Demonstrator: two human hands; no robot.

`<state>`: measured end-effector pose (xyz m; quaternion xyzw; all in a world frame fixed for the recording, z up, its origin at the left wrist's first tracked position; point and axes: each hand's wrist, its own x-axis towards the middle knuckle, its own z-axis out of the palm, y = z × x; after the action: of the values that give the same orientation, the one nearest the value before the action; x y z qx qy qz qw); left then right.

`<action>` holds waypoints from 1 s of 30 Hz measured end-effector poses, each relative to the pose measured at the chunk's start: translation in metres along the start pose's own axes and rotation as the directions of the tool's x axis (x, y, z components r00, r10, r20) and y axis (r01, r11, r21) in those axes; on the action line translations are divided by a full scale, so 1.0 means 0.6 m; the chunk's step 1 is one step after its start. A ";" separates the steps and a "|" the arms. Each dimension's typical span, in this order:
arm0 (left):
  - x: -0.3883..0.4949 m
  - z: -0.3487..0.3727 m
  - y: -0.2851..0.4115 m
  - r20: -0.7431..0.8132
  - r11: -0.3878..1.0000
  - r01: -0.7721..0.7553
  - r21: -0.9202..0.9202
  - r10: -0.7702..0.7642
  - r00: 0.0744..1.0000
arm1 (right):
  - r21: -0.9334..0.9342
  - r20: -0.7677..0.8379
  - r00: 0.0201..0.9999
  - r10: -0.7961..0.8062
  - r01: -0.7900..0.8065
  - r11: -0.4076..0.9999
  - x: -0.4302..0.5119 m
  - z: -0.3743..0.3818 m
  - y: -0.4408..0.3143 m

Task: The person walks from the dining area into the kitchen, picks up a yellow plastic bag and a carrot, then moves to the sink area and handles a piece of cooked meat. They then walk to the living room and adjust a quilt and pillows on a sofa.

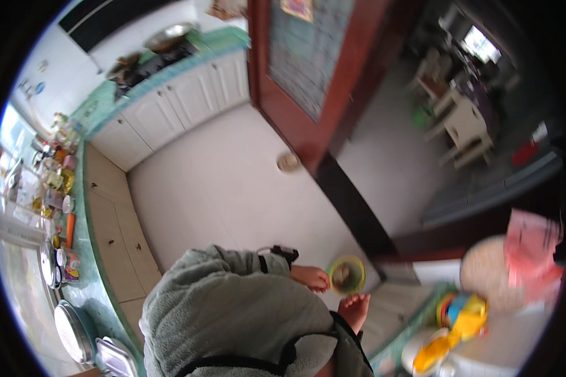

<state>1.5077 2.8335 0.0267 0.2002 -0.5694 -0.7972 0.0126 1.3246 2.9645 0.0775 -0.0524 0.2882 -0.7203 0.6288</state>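
A round yellow-green bin (363,278) with a pale, blurred thing inside is in front of me, low near the doorway. My left hand (312,279) comes out of a grey fleece sleeve, its curled fingers at the left side of the bin's rim. From below, my right hand (354,312) reaches up, with its fingertips close to the near rim. Whether either hand grips the bin cannot be made out. Beside my left wrist a black device (285,252) is strapped on.
A brown-red door (287,113) stands open by a dark threshold (353,202). A small round object (288,162) lies on the floor near it. Jars and bottles crowd the left green counter (94,278). On the right counter is a yellow bag (469,320), with a pink plastic bag (530,249) nearby.
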 end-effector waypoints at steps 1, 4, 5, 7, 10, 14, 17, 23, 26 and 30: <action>-0.008 -0.052 0.014 -0.078 0.999 -0.005 0.033 0.007 0.997 | 0.023 -0.041 0.998 0.038 -0.037 0.999 0.052 0.025 0.019; -0.020 -0.174 0.048 -0.267 1.000 -0.017 0.019 0.022 0.963 | 0.022 0.174 0.977 0.123 -0.128 0.992 0.184 0.095 0.075; -0.024 -0.192 0.055 -0.325 1.000 -0.006 0.004 0.006 0.946 | -0.006 0.125 0.972 0.198 -0.199 0.980 0.204 0.107 0.073; -0.040 -0.255 0.072 -0.393 0.998 -0.050 -0.027 0.035 0.919 | -0.218 0.176 0.952 0.249 -0.209 0.953 0.265 0.157 0.087; -0.050 -0.312 0.083 -0.453 0.993 -0.118 -0.029 0.092 0.887 | -0.328 0.130 0.956 0.262 -0.208 0.921 0.346 0.213 0.097; -0.055 -0.337 0.096 -0.444 0.975 -0.088 -0.203 -0.011 0.896 | -0.436 0.070 0.895 0.440 -0.369 0.820 0.434 0.255 0.088; -0.033 -0.363 0.131 -0.384 0.947 -0.098 -0.305 -0.028 0.923 | -0.445 0.124 0.832 0.541 -0.441 0.779 0.510 0.289 0.094; 0.094 -0.461 0.237 -0.442 0.888 -0.275 -0.368 0.093 0.892 | -0.466 0.176 0.853 0.492 -0.368 0.805 0.672 0.300 0.029; 0.192 -0.493 0.308 -0.392 0.855 -0.234 -0.463 0.039 0.919 | -0.501 0.158 0.938 0.307 -0.192 0.844 0.742 0.293 -0.071; 0.339 -0.532 0.423 -0.147 0.876 -0.152 -0.459 0.093 0.985 | -0.563 0.037 0.997 0.070 -0.037 0.826 0.809 0.288 -0.222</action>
<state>1.3745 2.4057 0.1097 0.2025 -0.3700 -0.8950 0.1454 1.1845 2.4556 0.1457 -0.2470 0.4708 -0.5839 0.6135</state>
